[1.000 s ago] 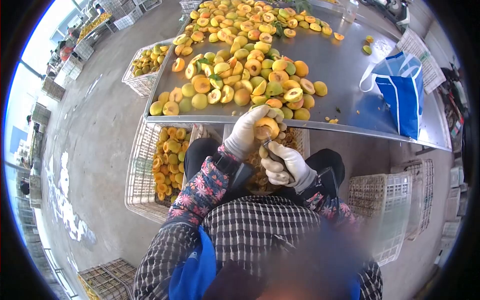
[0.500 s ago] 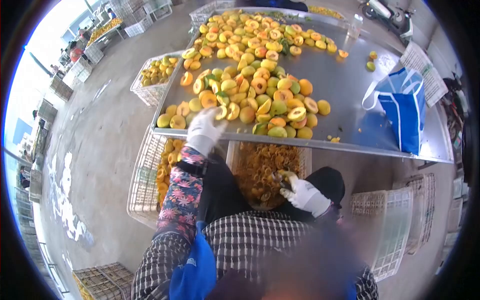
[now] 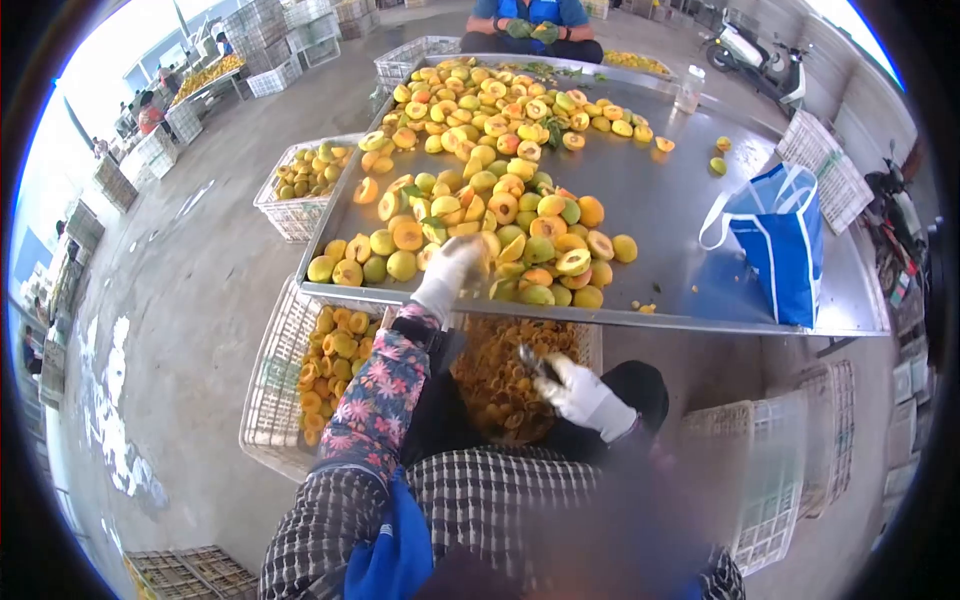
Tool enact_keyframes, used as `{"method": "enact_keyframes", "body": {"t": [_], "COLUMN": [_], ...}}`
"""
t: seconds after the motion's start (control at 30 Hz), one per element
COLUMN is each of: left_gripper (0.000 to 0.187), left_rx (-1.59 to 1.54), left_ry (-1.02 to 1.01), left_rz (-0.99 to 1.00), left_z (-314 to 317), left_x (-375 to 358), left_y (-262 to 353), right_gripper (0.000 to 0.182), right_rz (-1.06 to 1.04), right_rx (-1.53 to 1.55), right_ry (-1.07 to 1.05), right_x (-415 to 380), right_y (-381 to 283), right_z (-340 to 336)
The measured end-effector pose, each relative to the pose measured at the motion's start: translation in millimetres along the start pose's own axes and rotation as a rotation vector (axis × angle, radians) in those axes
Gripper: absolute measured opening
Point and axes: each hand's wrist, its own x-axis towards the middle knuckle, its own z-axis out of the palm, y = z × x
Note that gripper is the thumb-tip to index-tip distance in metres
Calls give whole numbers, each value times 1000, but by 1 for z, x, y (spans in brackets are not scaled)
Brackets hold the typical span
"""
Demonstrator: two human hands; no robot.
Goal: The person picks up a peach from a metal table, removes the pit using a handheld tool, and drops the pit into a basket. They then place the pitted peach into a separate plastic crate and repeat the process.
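My left hand, in a white glove, is at the front edge of the metal table, its fingers curled over a peach half at the near side of the pile of halved peaches; motion blurs the fingertips. Lower and to the right, my gloved right hand is closed round a small dark metal tool. Beneath that tool stands a crate of brown-orange peach scraps. Peach halves fill part of a white crate at the left, below the table edge.
A blue and white bag stands on the table's right side, with a clear bottle at the back. Across the table sits a co-worker holding green fruit. Another fruit crate is at the left; stacked crates stand at the lower right.
The view has tilted up, showing the co-worker. My left hand has moved right along the pile. My right hand's tool now shows more plainly over the scrap crate.
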Motion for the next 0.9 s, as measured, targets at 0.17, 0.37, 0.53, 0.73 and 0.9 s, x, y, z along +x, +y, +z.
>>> {"method": "enact_keyframes", "body": {"t": [0.17, 0.37, 0.53, 0.73, 0.9], "left_gripper": [45, 54, 59, 45, 43], "left_rx": [-822, -793, -575, -871, -1054], "left_ry": [-18, -10, -13, 7, -170], "left_rz": [-176, -57, 127, 141, 182], "left_z": [24, 47, 58, 64, 58], "left_x": [-60, -88, -91, -94, -97], "left_y": [31, 37, 33, 28, 22], "right_gripper": [41, 35, 30, 29, 27], "right_rz": [-247, -386, -371, -381, -258], "right_rx": [111, -112, -171, -159, 20], "right_ry": [214, 426, 484, 451, 328], "right_x": [27, 49, 57, 66, 75], "right_y": [-30, -63, -57, -38, -26], "right_z": [4, 14, 26, 34, 32]}}
